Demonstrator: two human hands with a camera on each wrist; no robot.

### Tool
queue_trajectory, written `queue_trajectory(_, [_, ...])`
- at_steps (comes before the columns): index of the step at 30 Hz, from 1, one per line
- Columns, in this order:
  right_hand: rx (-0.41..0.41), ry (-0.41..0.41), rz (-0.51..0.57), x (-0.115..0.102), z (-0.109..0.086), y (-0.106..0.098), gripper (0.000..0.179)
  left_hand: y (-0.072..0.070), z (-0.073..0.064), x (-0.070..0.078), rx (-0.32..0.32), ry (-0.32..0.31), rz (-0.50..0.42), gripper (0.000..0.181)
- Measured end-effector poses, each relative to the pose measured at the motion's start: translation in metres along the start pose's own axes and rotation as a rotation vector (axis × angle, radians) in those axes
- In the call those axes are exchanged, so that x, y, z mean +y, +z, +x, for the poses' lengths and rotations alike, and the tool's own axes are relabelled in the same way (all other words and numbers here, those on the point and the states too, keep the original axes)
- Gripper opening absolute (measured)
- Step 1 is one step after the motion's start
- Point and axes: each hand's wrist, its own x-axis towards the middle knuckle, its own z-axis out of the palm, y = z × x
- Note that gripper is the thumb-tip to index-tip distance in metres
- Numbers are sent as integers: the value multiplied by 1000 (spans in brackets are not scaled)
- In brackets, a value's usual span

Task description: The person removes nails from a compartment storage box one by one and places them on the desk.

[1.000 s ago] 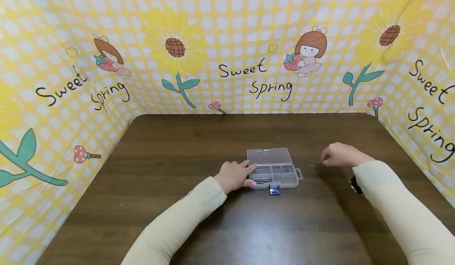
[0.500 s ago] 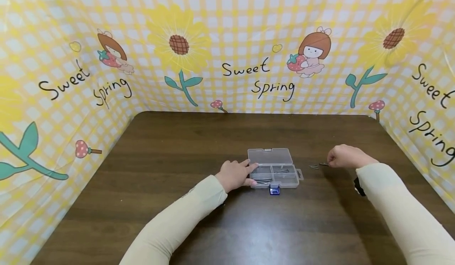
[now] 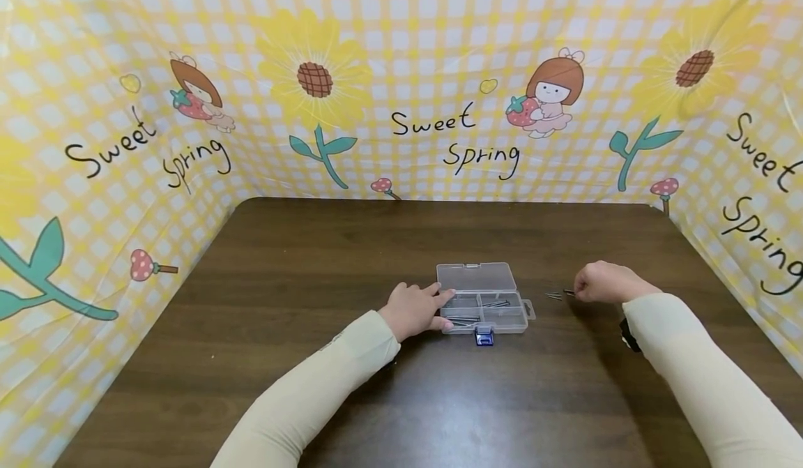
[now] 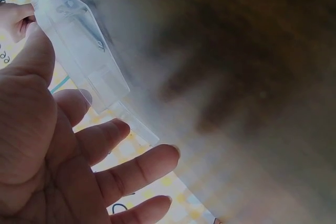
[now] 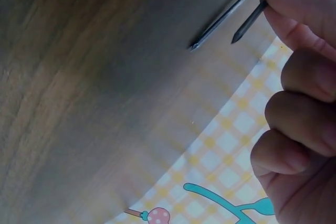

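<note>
Box (image 3: 507,328) on table (image 3: 351,245), nails (image 3: 464,319) inside. Left hand (image 3: 410,310) at box's 9 o'clock; loose nails (image 3: 553,295) at 3, right hand (image 3: 607,282) just past them. Cloth (image 3: 433,70) behind, 12.

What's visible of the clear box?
The box, seemingly plastic, lies flat on the table, its lid open toward the far side. Dividers split it; nails lie near left and far right inside. A blue latch juts from the near side, a hanging tab from the right end. The left hand touches its left end.
</note>
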Motion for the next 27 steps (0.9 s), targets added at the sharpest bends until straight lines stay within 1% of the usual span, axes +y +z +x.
queue_trajectory(7, [10,13,-8,2,0,6,8,-1,-1,0,-7,0,-6,69])
queue_trajectory(14, [35,22,-36,5,1,11,13,0,0,0,-11,0,-20,69])
queue_trajectory(21, [74,35,-67,4,0,17,27,1,0,-1,-8,8,-33,69])
queue_trajectory(27, [97,36,-85,5,1,19,30,1,0,-1,-2,11,-30,68])
